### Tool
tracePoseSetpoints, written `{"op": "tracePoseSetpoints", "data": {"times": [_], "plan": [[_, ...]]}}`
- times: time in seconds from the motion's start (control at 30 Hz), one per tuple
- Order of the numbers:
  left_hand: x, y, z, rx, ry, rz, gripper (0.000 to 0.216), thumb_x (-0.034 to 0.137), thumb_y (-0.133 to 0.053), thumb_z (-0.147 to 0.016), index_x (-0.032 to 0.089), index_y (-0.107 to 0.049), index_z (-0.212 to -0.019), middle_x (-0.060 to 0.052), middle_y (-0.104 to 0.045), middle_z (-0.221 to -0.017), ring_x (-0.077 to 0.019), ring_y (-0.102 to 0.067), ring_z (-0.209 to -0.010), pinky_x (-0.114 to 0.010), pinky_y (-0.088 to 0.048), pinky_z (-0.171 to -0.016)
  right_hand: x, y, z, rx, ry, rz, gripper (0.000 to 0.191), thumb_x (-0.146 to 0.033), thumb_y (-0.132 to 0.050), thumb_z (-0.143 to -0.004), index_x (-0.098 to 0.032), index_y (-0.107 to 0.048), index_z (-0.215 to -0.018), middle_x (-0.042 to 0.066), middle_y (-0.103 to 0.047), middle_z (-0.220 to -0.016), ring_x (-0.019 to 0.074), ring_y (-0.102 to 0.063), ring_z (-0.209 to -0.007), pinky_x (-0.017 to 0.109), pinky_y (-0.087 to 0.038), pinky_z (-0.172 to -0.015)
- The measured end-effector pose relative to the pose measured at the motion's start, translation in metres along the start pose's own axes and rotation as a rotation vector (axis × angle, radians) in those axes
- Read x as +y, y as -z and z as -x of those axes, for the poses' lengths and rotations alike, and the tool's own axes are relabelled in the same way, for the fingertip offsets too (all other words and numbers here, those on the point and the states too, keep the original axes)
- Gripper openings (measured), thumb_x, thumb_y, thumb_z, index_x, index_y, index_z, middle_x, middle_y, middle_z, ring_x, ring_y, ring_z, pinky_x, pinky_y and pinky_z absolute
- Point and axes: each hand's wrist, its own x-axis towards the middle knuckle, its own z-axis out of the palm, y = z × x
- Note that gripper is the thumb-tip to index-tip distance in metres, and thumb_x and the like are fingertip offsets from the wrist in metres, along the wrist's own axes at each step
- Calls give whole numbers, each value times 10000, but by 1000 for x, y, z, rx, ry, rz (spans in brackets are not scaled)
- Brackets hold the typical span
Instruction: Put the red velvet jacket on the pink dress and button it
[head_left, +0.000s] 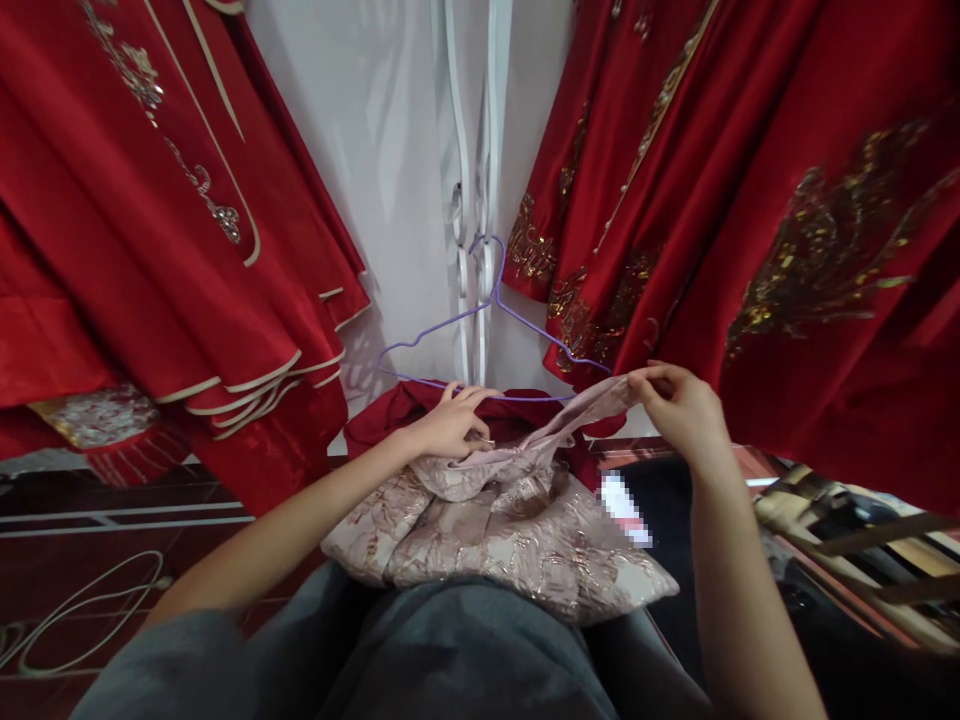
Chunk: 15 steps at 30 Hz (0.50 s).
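A pale pink brocade garment [517, 545] with a shiny raised pattern lies bunched across my lap. My right hand [679, 410] pinches the end of a pink strip of it and holds that strip stretched up to the right. My left hand [461, 425] rests on the garment near its upper edge, thumb and fingers closing on the fabric; part of the grip is hidden. Just beyond my hands a purple wire hanger [442, 325] stands with its hook up, its lower bar close to my left fingers. Dark red cloth [382, 412] lies behind the garment.
Red garments with silver trim [150, 180] hang at left; red ones with gold sequins [817, 250] hang at right. Behind are white doors [360, 120] with curved handles. A pale cable [94, 595] coils on the floor at left. A slatted wooden thing [870, 560] stands at lower right.
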Motion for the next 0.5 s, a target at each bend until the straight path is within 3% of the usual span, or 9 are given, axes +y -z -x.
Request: {"op": "tracePoseSetpoints", "data": {"times": [0.1, 0.2, 0.5], "plan": [[14, 15, 13, -7, 13, 45, 160, 375, -628, -822, 287, -760, -801, -51, -405, -1464, -309, -380, -1315, -585, -190, -1087, 7, 6, -3, -18, -110, 72, 258, -378, -572, -771, -205, -721, -893, 92, -723, -953, 273, -663, -914, 396, -490, -840], [22, 23, 19, -7, 30, 69, 181, 401, -610, -840, 296, -756, -818, -51, -411, -1457, -298, -386, -1308, -582, -197, -1076, 12, 8, -5, -69, -194, 167, 234, -320, -574, -754, -199, -738, -868, 90, -727, -789, 298, -673, -842, 398, -494, -770], [15, 20, 23, 14, 56, 106, 236, 459, -588, -852, 293, -754, -823, -43, -458, -1419, -283, -414, -1282, -557, -206, -1064, 10, 11, -4, -79, -216, 200, 219, -267, -560, -757, -189, -743, -847, 107, -730, -783, 301, -672, -826, 374, -475, -749]]}}
